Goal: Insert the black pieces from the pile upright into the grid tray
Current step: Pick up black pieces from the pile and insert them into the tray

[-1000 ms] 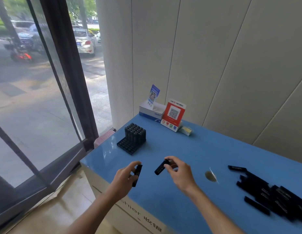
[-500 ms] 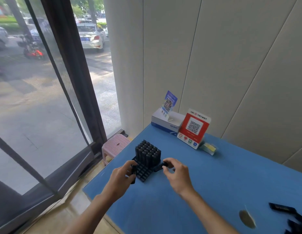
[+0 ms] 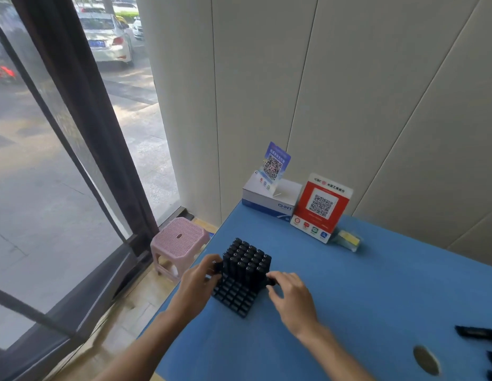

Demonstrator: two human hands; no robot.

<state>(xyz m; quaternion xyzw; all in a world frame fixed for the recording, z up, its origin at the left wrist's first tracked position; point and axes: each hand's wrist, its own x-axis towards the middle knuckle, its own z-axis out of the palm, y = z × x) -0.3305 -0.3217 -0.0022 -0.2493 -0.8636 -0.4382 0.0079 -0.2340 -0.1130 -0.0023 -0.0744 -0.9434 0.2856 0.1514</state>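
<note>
head view: a black plastic grid tray (image 3: 235, 295) sits near the left edge of the blue tabletop (image 3: 376, 284). its far half is packed with upright black pieces (image 3: 247, 259), several rows deep; the near rows show bare cells, so by my judgement roughly half the tray is filled and half is left. the left hand (image 3: 196, 283) is at the tray's left side, fingers curled round a black piece (image 3: 217, 266) held against the standing block. the right hand (image 3: 290, 294) is at the tray's right side, its fingertips (image 3: 271, 277) pinching another short black piece (image 3: 270, 282) low beside the filled rows. both pieces look about to go into cells, not yet seated. the remaining pile of loose black pieces (image 3: 478, 332) lies at the right edge of the tabletop, mostly cut off by the frame, well apart from the tray.

along the far edge stand a white and blue cardboard box (image 3: 269, 199), a blue qr card (image 3: 275, 165) on it, and a red qr sign (image 3: 320, 206). a pink plastic stool (image 3: 178, 240) stands on the floor beyond the left edge. nothing lies between hands and tray.
</note>
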